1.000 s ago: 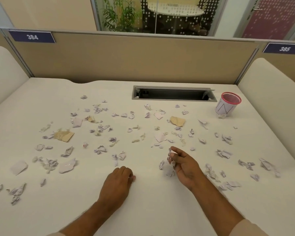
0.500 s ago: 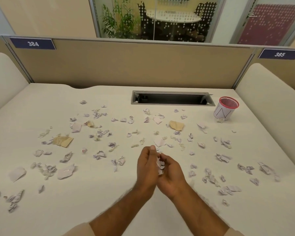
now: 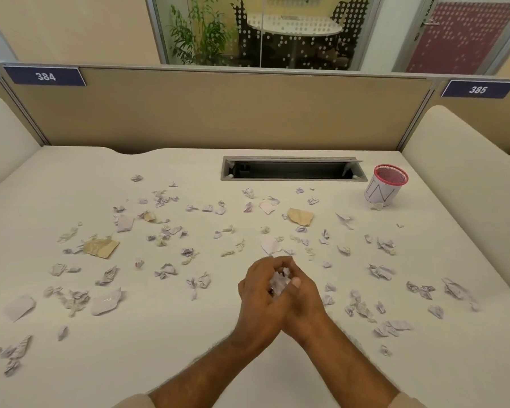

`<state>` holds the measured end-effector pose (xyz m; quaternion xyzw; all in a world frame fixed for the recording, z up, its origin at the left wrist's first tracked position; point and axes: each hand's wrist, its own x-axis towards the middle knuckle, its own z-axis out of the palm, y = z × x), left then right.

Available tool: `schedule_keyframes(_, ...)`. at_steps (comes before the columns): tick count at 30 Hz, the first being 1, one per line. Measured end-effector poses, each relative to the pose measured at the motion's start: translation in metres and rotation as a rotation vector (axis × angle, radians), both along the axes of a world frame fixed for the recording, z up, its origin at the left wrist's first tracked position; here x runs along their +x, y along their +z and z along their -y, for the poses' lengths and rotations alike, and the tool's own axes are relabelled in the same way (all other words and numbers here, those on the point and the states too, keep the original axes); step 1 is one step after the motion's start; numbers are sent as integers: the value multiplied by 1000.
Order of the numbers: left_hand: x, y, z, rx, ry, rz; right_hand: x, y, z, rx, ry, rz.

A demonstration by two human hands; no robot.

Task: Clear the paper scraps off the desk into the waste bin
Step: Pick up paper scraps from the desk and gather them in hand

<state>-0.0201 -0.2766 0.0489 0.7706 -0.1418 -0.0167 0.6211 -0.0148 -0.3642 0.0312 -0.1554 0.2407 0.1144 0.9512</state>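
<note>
Item: counter (image 3: 159, 363), pale cream, backed by a tan partition (image 3: 218, 113). Markings: navy plate reading "384" (image 3: 45, 76) at the partition's upper left; a matching plate reading "385" (image 3: 478, 89) at upper right; waste bin (image 3: 386, 185), a small white cup with a pink mesh rim, bearing dark hand-drawn strokes that cannot be read with certainty. The bin stands upright at the far right of the counter, just right of a recessed cable slot (image 3: 292, 169), with one scrap lying against its base. Paper scraps (image 3: 106, 301), white and lilac-tinted, mostly crumpled, lie strewn across the counter on both sides of the hands; two larger tan pieces, one (image 3: 100, 248) left of centre and one (image 3: 300, 216) nearer the slot. Left hand (image 3: 259, 295) and right hand (image 3: 302, 300) are brought together near the counter's middle, fingers curled and overlapping, cupped round a small wad of scraps (image 3: 278, 282) whose white edges show between them. The held wad is well apart from the bin, which lies farther back and to the right. Nearest loose scraps lie just beyond the fingertips and just to the right of the right hand. Behind the partition: a glass wall, a potted plant (image 3: 195, 33), a round table.
</note>
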Motion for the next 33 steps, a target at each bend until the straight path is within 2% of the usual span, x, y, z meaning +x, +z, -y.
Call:
schedule_keyframes(3, 8, -4, -4, 50, 22, 72, 6, -7, 16, -57, -69, -86)
schedule_keyframes(7, 29, -25, -15, 147, 167, 92, 11, 0, 23, -115, -56, -96)
schedule_keyframes(11, 55, -50, -33, 418, 258, 182, 12, 0, 32, -150, -69, -109)
schedule_keyframes(15, 79, -74, -49, 748, 187, 230, 13, 0, 45, -175, -72, -101)
schedule_keyframes(19, 100, -87, -48, 928, 73, 215, 17, 1, 61, -201, -76, -94)
schedule_keyframes(25, 124, -97, -35, 1034, 12, 207, 29, -4, 94, -263, -95, -151)
schedule_keyframes(33, 129, -108, -31, 1024, -10, 221, 54, -8, 146, -291, -164, -161)
